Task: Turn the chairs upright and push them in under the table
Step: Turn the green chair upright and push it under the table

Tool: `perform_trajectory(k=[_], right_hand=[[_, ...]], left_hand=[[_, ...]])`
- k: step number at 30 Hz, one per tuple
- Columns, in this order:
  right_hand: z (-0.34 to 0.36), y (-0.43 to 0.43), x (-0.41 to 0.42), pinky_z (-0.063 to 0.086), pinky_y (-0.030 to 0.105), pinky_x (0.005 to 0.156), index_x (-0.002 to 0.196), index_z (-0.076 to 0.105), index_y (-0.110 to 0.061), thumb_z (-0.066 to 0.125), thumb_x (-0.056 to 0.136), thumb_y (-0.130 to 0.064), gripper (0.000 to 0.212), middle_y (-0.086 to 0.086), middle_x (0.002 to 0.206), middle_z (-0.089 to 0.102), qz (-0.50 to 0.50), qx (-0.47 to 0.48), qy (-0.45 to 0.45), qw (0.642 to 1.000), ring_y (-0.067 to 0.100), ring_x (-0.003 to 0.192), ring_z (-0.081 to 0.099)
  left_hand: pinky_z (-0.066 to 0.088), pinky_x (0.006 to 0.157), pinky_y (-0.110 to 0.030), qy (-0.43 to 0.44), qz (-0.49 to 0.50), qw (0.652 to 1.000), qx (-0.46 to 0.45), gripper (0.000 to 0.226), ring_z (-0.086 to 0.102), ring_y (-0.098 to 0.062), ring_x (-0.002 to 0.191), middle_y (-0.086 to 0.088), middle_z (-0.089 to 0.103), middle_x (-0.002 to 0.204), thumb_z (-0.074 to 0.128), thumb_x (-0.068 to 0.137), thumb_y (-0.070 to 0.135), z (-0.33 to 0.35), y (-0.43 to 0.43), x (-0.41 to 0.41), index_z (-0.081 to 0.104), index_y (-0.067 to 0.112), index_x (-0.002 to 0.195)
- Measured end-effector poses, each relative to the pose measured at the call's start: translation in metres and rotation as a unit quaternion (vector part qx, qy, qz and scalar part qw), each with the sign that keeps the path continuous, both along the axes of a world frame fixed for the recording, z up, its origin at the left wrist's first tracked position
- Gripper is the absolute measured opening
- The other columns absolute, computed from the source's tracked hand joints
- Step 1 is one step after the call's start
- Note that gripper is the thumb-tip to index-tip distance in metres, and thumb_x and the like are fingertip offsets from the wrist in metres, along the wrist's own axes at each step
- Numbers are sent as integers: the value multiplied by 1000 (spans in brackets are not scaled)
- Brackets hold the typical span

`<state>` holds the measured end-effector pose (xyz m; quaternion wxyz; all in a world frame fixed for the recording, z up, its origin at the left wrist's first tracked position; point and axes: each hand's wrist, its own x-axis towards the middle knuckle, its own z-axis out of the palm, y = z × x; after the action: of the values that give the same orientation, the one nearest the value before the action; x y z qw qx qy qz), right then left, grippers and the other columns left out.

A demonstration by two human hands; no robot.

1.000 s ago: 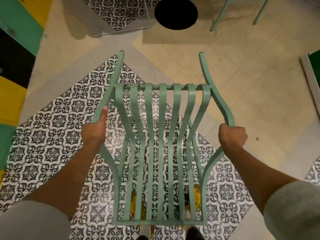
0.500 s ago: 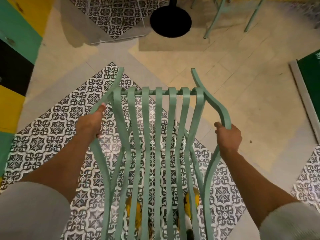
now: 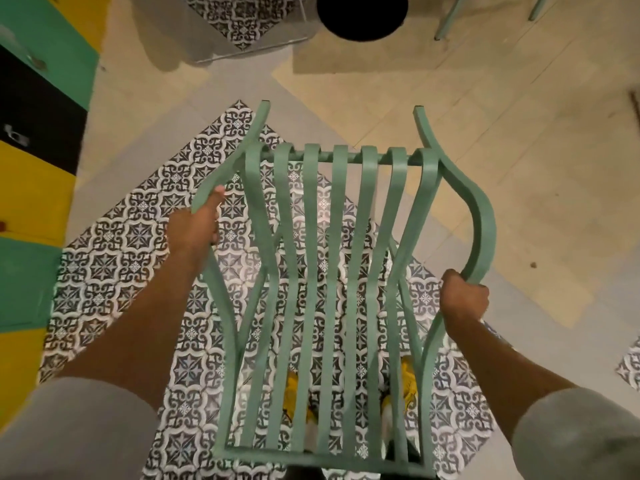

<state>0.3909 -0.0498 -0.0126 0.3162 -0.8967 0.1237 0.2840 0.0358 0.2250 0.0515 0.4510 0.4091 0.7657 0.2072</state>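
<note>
A mint-green slatted metal chair (image 3: 337,271) fills the middle of the head view, held off the patterned floor in front of me with its slats running away from me. My left hand (image 3: 194,226) grips the chair's left armrest rail. On the other side, my right hand (image 3: 462,296) is closed around the curved right armrest. The round black table base (image 3: 362,15) stands on the floor straight ahead at the top edge. The tabletop is out of view.
Legs of another green chair (image 3: 450,15) show at the top right. A green, black and yellow wall (image 3: 38,109) runs along the left. A clear panel (image 3: 242,29) stands left of the table base. My yellow shoes (image 3: 298,396) are under the chair.
The chair has tilted and shifted in my hands, its far end swinging slightly right, while the view dipped and came back. Both hands kept their grip on the armrests.
</note>
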Motion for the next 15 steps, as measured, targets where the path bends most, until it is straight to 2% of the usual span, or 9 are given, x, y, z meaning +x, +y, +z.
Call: perform_trajectory(k=[1,3,5,7,9,12,14,15], right_hand=[[0,3,4,45,30,57,110,55,-7,65,86,-35,38,2,80,57,1,-6,-7,1000,19,65,57],[-4,8,10,50,36,63,112,57,-5,63,81,-37,44,8,87,62,2,-17,-12,1000,24,67,59],[-10,10,16,51,40,68,118,60,-2,63,80,-39,53,15,99,66,-4,-24,-22,999,32,75,64],[-18,10,21,51,39,69,124,62,0,62,79,-40,60,18,105,68,-8,-18,-32,999,36,82,68],[-24,6,21,49,36,66,126,61,0,62,78,-41,62,17,106,67,-13,-19,-31,999,31,75,65],[-27,-1,22,41,27,54,118,60,-4,62,77,-40,55,15,102,66,-5,-19,-35,999,21,66,58],[-20,5,28,51,32,57,116,60,-3,60,78,-39,53,16,104,68,5,-17,-30,999,28,72,66],[-13,11,34,59,40,66,121,62,-1,58,78,-40,57,17,108,69,9,-17,-31,999,34,81,70]], left_hand=[[52,49,-23,-30,-6,999,13,50,56,-8,45,8,63,57,81,80,68,-6,-12,-5,69,19,78],[56,60,-29,-48,-13,999,-7,41,60,-13,55,6,65,63,83,85,57,-28,-41,-18,72,17,83],[54,68,-34,-16,-14,998,-53,41,63,-20,66,-1,69,71,85,84,53,-60,-71,-30,73,13,85],[55,74,-37,12,-14,996,-90,42,65,-22,68,-5,72,75,83,87,52,-87,-95,-36,72,12,81],[57,79,-42,32,0,993,-112,39,63,-23,66,-7,69,72,79,91,46,-105,-107,-36,70,10,79],[58,78,-42,69,35,988,-135,33,63,-27,72,-9,68,79,76,86,37,-112,-109,-31,71,5,94],[59,81,-43,87,43,986,-136,39,71,-34,82,-17,75,94,74,81,35,-103,-107,-26,73,2,103],[58,83,-44,86,36,987,-128,43,73,-38,92,-21,76,102,72,81,34,-98,-104,-23,74,1,108]])
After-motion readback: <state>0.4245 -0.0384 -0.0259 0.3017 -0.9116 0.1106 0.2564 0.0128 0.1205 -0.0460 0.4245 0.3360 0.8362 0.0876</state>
